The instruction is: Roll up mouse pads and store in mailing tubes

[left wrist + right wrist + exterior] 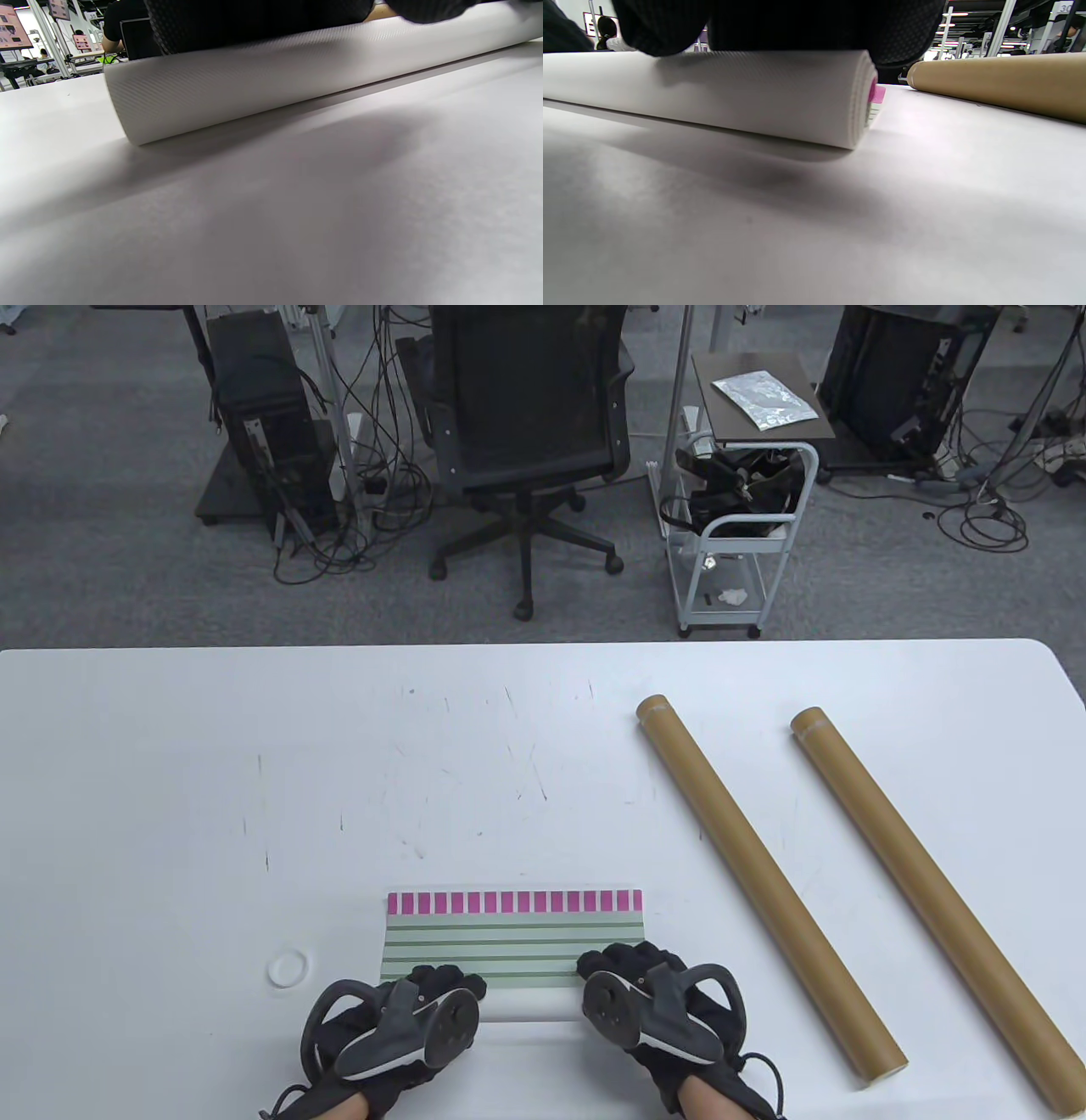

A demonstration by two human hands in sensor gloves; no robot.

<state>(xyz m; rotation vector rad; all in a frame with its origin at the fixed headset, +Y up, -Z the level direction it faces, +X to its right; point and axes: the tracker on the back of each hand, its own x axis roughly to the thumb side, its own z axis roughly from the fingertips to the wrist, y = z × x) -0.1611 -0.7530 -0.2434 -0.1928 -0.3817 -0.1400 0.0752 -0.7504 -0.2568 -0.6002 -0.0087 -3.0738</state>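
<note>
A mouse pad [513,937] with green stripes and a row of magenta blocks lies near the table's front edge. Its near part is rolled into a white roll [530,1005]. My left hand [445,984] grips the roll's left end and my right hand [619,963] grips its right end, fingers over the top. The left wrist view shows the roll [254,80] under my gloved fingers [254,17]. The right wrist view shows the roll's right end [755,93] with magenta at its edge. Two brown mailing tubes [764,882] [925,899] lie slanted to the right; one also shows in the right wrist view [1001,80].
A small pale ring [287,967] lies on the white table [254,772] left of my left hand. Beyond the far edge stand an office chair [530,432] and a white cart [738,534].
</note>
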